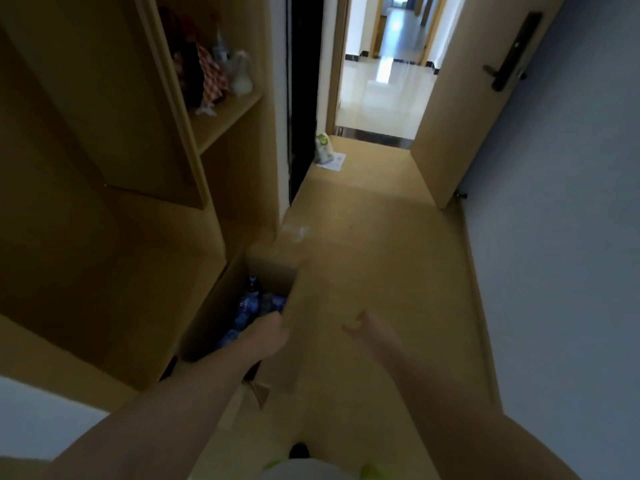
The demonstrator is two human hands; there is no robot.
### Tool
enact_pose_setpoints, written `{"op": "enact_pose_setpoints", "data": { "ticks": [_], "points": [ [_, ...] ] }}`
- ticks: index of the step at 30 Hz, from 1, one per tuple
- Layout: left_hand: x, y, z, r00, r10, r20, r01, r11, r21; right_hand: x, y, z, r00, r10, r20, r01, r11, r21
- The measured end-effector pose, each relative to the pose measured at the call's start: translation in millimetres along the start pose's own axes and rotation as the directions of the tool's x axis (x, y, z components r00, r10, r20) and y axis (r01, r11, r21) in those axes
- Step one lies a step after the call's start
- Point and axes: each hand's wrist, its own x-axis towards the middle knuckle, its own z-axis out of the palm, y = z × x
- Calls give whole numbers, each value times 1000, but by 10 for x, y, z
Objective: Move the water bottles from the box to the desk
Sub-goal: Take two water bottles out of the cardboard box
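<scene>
An open cardboard box (277,271) stands on the floor against a wooden cabinet. Inside it lie several water bottles (251,304) with blue labels, dim in the shadow. My left hand (272,332) reaches into the box over its right wall; its fingers are hidden behind the wall, so whether they hold a bottle cannot be made out. My right hand (358,322) hovers over the floor just right of the box, fingers loosely curled and holding nothing. No desk is in view.
A tall wooden cabinet (145,168) with cloths and bags on its shelf fills the left. Bare floor (381,254) runs ahead to an open door (460,109) and a bright hallway. A small bag (323,147) on paper sits by the doorway. A blue-grey wall is at right.
</scene>
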Motion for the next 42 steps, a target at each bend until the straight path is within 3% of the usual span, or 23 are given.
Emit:
{"op": "enact_pose_setpoints", "data": {
  "ticks": [5,9,13,21,26,34,42],
  "points": [
    [664,-231,-662,993,-106,-41,107,994,6,781,-798,-308,990,-117,77,115,993,32],
    [1003,-578,-897,958,-256,-126,233,957,-170,1310,-1346,-353,948,-234,216,242,970,-10],
    [1233,-896,-940,892,-436,-122,376,863,-339,1855,-1793,-220,862,-299,409,373,921,-112],
    [1873,-763,-939,752,-654,-77,492,636,-595,3013,-2517,-231,737,-406,540,615,735,-287],
    [2125,-612,-869,603,-797,-40,541,445,-714,3405,-2783,-162,610,-346,713,696,663,-274],
    [2023,-688,-259,375,-921,104,540,127,-832,3485,-2696,440,463,-240,853,844,412,-342],
    [2311,-1007,178,358,-910,207,459,-22,-888,3354,-2554,1271,405,-245,881,900,275,-338]
  ]
}}
